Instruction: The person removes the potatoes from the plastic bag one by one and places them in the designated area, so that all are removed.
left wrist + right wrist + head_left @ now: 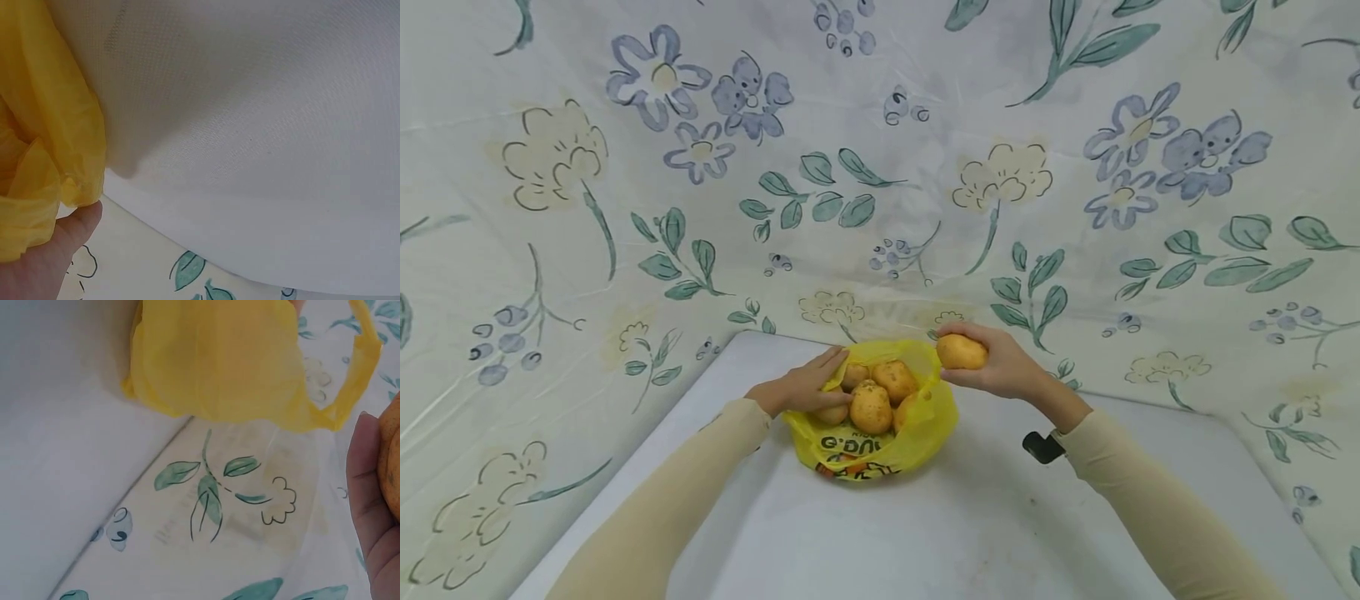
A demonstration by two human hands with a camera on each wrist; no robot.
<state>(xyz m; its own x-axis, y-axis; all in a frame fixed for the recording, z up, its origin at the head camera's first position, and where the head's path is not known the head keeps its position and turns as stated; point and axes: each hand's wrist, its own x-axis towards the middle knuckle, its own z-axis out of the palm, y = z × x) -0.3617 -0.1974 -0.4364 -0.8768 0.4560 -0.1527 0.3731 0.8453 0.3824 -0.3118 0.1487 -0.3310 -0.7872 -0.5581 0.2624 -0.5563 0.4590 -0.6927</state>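
A yellow plastic bag (925,433) with dark print on its front sits on the white table, its mouth open upward. Several potatoes (871,407) show inside it. My left hand (805,385) grips the bag's left rim, thumb over the potatoes. In the left wrist view a finger of that hand (78,228) touches the yellow plastic (75,119). Just off the bag's right rim, my right hand (1003,364) holds one potato (962,352) in the air. That potato (392,462) is cut off at the edge of the right wrist view, with fingers (364,462) against it.
The white table (865,542) carries the bag near its far edge. Behind and beside it hangs a flower-printed cloth (880,167). A black object (1042,447) is at the right wrist. A bag handle loop (359,369) stands up in the right wrist view.
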